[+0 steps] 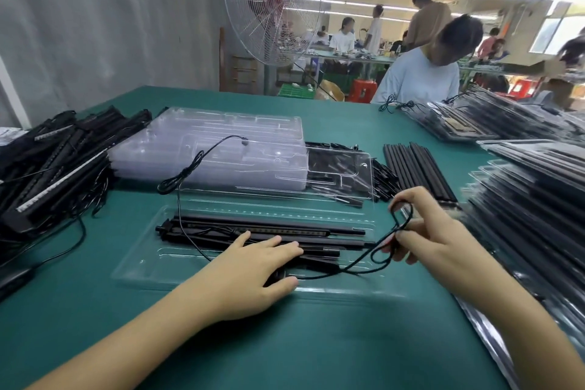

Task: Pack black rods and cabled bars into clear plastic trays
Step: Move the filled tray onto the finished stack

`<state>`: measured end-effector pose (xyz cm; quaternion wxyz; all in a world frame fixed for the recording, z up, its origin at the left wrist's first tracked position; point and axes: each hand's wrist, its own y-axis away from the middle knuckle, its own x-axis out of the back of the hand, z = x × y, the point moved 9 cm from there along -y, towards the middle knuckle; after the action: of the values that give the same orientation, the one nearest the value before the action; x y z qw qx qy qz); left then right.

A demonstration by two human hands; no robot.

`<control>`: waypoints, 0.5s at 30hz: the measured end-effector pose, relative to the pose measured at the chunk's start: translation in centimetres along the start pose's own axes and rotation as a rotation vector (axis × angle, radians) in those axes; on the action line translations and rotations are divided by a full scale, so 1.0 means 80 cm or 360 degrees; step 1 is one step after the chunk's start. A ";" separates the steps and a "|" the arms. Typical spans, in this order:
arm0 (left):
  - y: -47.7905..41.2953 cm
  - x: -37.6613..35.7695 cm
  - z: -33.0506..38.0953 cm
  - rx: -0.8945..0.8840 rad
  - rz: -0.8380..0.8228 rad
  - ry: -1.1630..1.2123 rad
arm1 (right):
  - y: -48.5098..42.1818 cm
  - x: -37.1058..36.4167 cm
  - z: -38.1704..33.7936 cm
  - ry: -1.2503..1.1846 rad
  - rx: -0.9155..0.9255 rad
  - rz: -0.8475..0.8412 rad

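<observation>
A clear plastic tray (152,266) lies open on the green table in front of me. Inside it lie black rods (316,242) and a cabled bar (253,226). My left hand (253,272) presses flat on the rods in the tray, fingers straight. My right hand (421,231) pinches a loop of the bar's thin black cable (357,271) just right of the tray. A second cable (186,174) runs from the bar's left end up over the tray's open lid (348,168).
A stack of clear trays (205,142) stands behind. Cabled bars (57,155) are heaped at the left, loose black rods (418,171) lie at the right centre, packed trays (531,199) pile along the right. A person in a pale shirt (418,79) works opposite; a fan (272,3) stands behind.
</observation>
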<state>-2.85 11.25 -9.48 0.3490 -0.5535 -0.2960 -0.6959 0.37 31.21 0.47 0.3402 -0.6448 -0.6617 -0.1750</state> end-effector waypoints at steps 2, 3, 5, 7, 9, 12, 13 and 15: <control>0.001 -0.001 0.000 0.0002 0.0005 0.0009 | 0.000 -0.015 -0.006 0.0064 0.0043 -0.0181; 0.001 -0.001 0.000 0.0002 0.0005 0.0016 | -0.001 -0.024 -0.012 0.0077 0.0079 -0.0251; 0.002 -0.001 0.001 0.0001 0.0007 0.0020 | -0.005 -0.043 -0.028 0.0087 0.0188 -0.0353; 0.002 0.001 0.002 0.0004 0.0039 0.0034 | -0.011 -0.066 -0.040 0.0092 0.0301 -0.0391; 0.003 0.001 0.001 0.0017 0.0068 0.0059 | -0.020 -0.086 -0.041 0.0025 0.0295 -0.0371; 0.003 0.001 0.000 0.0039 0.0102 0.0097 | -0.028 -0.109 -0.028 -0.0505 0.0039 -0.0318; 0.003 0.002 0.000 0.0052 0.0124 0.0132 | -0.030 -0.111 -0.022 -0.0754 -0.0070 -0.0275; 0.002 0.005 0.001 0.0097 0.0165 0.0212 | -0.033 -0.110 -0.007 -0.1212 -0.0279 -0.0174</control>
<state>-2.76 11.15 -9.07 0.4202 -0.5098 -0.2640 -0.7028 -2.62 24.08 -4.57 0.0042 -0.6540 -0.7565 0.0028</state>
